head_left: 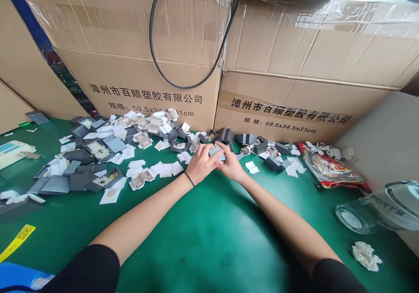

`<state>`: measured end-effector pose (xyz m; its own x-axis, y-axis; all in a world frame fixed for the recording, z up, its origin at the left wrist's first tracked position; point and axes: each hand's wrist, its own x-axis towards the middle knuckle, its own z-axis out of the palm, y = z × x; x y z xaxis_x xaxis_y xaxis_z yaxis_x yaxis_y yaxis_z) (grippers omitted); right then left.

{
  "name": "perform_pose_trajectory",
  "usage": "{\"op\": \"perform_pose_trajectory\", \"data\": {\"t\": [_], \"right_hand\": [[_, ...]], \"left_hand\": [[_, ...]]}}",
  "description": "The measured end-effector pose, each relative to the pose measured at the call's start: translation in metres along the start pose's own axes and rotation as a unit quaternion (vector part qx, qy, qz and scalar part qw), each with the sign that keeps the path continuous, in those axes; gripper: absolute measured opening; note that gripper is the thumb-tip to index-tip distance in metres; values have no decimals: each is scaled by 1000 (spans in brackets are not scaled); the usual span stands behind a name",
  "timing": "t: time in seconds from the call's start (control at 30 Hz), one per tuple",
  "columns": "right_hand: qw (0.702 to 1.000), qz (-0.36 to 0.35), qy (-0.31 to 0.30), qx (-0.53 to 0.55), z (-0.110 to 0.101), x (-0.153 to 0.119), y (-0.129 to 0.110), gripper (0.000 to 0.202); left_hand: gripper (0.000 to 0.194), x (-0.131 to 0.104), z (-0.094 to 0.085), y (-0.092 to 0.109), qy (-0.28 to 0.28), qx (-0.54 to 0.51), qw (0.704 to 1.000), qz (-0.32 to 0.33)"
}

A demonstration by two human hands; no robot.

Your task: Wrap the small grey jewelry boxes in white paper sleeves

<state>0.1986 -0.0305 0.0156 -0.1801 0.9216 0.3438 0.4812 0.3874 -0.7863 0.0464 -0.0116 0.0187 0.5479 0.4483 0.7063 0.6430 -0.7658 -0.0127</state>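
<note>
Between my two hands is a small grey box, held over the green table close to the pile's front edge. My left hand, with a dark band at the wrist, has its fingers closed round the box's left side. From the other side, my right hand grips the same box with thumb and fingers. Its lower part is hidden by my fingers. Just beyond my hands lie dark grey boxes. To the left spreads a heap of grey boxes and white card inserts, several of the boxes opened.
Large cardboard cartons wall off the back, with a black cable looping down before them. At right are a red food packet, a clear plastic bottle and crumpled tissue. A yellow strip lies left.
</note>
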Motion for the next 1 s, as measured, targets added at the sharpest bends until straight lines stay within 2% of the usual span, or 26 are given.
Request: {"op": "perform_pose_trajectory", "data": {"t": [0.07, 0.13, 0.27, 0.33, 0.4, 0.47, 0.53, 0.57, 0.63, 0.7, 0.8, 0.87, 0.93, 1.0], "right_hand": [[985, -42, 90, -139, -13, 5, 13, 68], [958, -32, 147, -245, -20, 6, 29, 61], [919, 19, 158, -360, -18, 6, 54, 47], [910, 28, 161, -381, -16, 5, 58, 47], [899, 26, 181, -399, -16, 4, 55, 52], [883, 6, 211, -419, -15, 1, 46, 59], [872, -45, 223, -433, -13, -5, 33, 61], [872, -82, 216, -432, -9, -8, 26, 60], [880, -174, 154, -413, 2, -16, 12, 54], [893, -235, 58, -380, 19, -23, 0, 48], [916, -214, -62, -334, 45, -23, -10, 49], [929, -161, -110, -315, 60, -15, -13, 50], [935, -116, -117, -313, 72, -5, -16, 43], [937, -94, -90, -324, 81, 6, -19, 38]], "left_hand": [[39, 22, 16, 3, -3, -8, 1000, 0], [38, 36, 35, 5, -30, -25, 999, -2], [41, 45, 68, 3, -88, -75, 991, -66], [44, 44, 76, 0, -92, -87, 989, -80], [50, 42, 78, -2, -90, -106, 986, -91], [63, 38, 71, -4, -89, -126, 982, -109], [73, 31, 56, -10, -90, -123, 981, -123], [72, 26, 44, -14, -91, -106, 982, -124], [60, 11, 17, -27, -91, -48, 988, -115], [47, -10, -13, -44, -92, 30, 988, -118], [48, -47, -48, -69, -117, 131, 958, -228], [53, -71, -60, -80, -182, 150, 918, -320], [56, -88, -64, -84, -259, 130, 892, -346], [56, -96, -61, -83, -289, 114, 892, -328]]}}
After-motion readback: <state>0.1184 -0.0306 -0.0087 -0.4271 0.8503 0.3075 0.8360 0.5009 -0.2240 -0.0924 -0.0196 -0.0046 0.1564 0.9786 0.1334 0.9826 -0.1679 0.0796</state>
